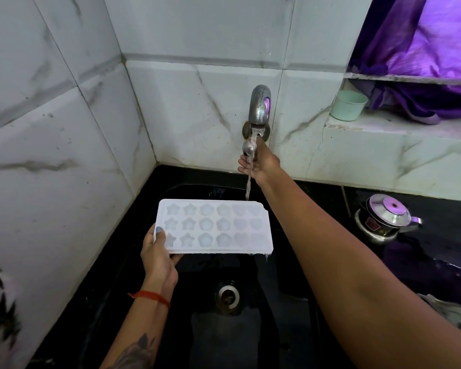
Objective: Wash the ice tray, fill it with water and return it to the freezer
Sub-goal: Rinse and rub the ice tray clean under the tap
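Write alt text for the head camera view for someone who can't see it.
Left hand holds a white ice tray over a black sink as tap water hits its far edge. Right hand reaches the tap's handle.

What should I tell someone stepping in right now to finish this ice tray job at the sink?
Left hand grips the white ice tray by its left end, level over the black sink.
Right hand is on the tap handle under the wall tap; water is running and lands at the tray's far edge.
Done: tray at the sink, tap on.
Left: finish rinsing, fill the cavities, shut the tap, carry the tray to the freezer, which is out of view.
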Tool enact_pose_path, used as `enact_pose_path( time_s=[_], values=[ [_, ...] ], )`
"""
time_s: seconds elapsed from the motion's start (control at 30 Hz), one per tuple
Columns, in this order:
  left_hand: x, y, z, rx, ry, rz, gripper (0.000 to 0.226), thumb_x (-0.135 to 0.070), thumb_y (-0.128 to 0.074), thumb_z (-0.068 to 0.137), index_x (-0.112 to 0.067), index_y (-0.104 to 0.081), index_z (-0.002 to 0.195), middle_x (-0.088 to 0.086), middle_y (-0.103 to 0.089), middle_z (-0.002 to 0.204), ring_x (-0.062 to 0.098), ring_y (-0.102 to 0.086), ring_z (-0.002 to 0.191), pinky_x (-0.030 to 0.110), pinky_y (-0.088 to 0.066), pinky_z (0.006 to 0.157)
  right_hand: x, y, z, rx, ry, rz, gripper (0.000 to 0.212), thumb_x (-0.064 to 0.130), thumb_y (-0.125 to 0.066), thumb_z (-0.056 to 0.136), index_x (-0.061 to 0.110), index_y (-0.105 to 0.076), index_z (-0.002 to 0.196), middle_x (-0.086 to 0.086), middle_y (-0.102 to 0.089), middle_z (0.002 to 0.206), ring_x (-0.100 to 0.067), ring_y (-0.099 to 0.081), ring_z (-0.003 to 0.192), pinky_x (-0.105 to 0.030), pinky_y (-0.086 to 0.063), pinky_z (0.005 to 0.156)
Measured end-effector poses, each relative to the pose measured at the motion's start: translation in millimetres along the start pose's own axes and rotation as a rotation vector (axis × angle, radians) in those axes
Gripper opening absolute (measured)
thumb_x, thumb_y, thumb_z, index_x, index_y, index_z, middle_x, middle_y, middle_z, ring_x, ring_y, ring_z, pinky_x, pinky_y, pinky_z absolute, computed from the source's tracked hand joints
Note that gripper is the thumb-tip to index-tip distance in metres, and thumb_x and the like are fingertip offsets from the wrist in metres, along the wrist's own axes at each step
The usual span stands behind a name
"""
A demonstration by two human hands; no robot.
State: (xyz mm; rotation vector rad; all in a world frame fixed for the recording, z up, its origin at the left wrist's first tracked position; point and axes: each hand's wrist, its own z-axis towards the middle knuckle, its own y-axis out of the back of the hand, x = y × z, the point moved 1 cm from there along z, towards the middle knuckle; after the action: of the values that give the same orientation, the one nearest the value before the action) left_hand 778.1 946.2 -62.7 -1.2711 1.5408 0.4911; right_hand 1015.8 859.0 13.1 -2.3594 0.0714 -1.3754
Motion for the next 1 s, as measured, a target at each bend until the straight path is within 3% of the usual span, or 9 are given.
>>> enact_pose_path(
  time_s=[0.13, 0.27, 0.43, 0.57, 0.7, 0.8, 0.9, 1.0],
  values=[
    [-1, 1, -3, 0.0, 0.02, -0.012, 0.033, -0.023, -0.042, 0.102, -0.018, -0.049, 0.134, -0.001, -0.063, 0.107, 0.017, -0.062, 0.092, 0.042, -0.051, 0.081, 3, 2, -5, 0.033, -0.06, 0.054, 0.046, 0.033, -0.066, 0.085, -0.001, -0.058, 0.115, -0.013, -0.058, 0.078, -0.023, -0.061, 0.072, -0.039, -0.052, 0.076],
    [-1, 3, -5, -0.009, 0.03, -0.016, 0.032, -0.023, -0.043, 0.102, -0.018, -0.05, 0.133, 0.004, -0.061, 0.115, 0.017, -0.062, 0.091, 0.04, -0.051, 0.075, 4, 3, -10, 0.064, -0.087, 0.115, 0.052, 0.033, -0.063, 0.088, -0.004, -0.051, 0.123, -0.018, -0.057, 0.086, -0.032, -0.06, 0.11, -0.044, -0.047, 0.09],
    [-2, 6, -9, -0.016, 0.049, -0.021, 0.033, -0.023, -0.043, 0.102, -0.017, -0.049, 0.133, 0.004, -0.061, 0.115, 0.018, -0.062, 0.092, 0.041, -0.051, 0.077, 3, 2, -11, 0.084, -0.083, 0.186, 0.048, 0.031, -0.061, 0.089, -0.004, -0.051, 0.12, -0.019, -0.058, 0.084, -0.028, -0.061, 0.076, -0.045, -0.047, 0.092],
    [-2, 7, -9, -0.027, 0.051, -0.028, 0.033, -0.023, -0.043, 0.102, -0.017, -0.049, 0.133, 0.002, -0.061, 0.11, 0.016, -0.062, 0.089, 0.039, -0.051, 0.074, 2, 2, -13, 0.083, -0.083, 0.209, 0.054, 0.031, -0.061, 0.088, -0.006, -0.048, 0.126, -0.021, -0.059, 0.087, -0.03, -0.061, 0.079, -0.046, -0.048, 0.089],
    [-2, 5, -9, -0.026, 0.046, -0.028, 0.032, -0.023, -0.043, 0.101, -0.018, -0.05, 0.132, 0.001, -0.062, 0.108, 0.016, -0.062, 0.088, 0.039, -0.052, 0.072, 2, 3, -18, 0.09, -0.066, 0.165, 0.054, 0.034, -0.062, 0.089, -0.004, -0.049, 0.124, -0.02, -0.061, 0.09, -0.032, -0.061, 0.094, -0.046, -0.048, 0.093],
    [-3, 4, -12, -0.028, 0.049, -0.027, 0.032, -0.021, -0.043, 0.102, -0.016, -0.05, 0.132, 0.001, -0.062, 0.104, 0.016, -0.062, 0.087, 0.042, -0.051, 0.079, 2, 13, -22, 0.063, -0.016, -0.051, 0.05, 0.044, -0.065, 0.085, 0.002, -0.057, 0.111, -0.017, -0.067, 0.1, -0.029, -0.066, 0.097, -0.039, -0.052, 0.088],
    [-4, 4, -15, -0.033, 0.054, -0.028, 0.034, -0.022, -0.043, 0.102, -0.015, -0.048, 0.134, 0.003, -0.062, 0.107, 0.021, -0.062, 0.092, 0.044, -0.05, 0.081, -1, 31, -26, -0.106, 0.099, -0.365, 0.046, 0.051, -0.068, 0.08, 0.007, -0.065, 0.095, -0.007, -0.072, 0.092, -0.02, -0.068, 0.09, -0.033, -0.054, 0.086],
    [-5, 3, -18, -0.031, 0.062, -0.035, 0.035, -0.022, -0.042, 0.102, -0.014, -0.048, 0.135, 0.006, -0.06, 0.114, 0.025, -0.06, 0.099, 0.044, -0.05, 0.08, -5, 53, -37, -0.221, 0.186, -0.658, 0.037, 0.043, -0.068, 0.083, 0.01, -0.068, 0.099, -0.001, -0.067, 0.096, -0.016, -0.059, 0.093, -0.027, -0.048, 0.085]
  ],
)
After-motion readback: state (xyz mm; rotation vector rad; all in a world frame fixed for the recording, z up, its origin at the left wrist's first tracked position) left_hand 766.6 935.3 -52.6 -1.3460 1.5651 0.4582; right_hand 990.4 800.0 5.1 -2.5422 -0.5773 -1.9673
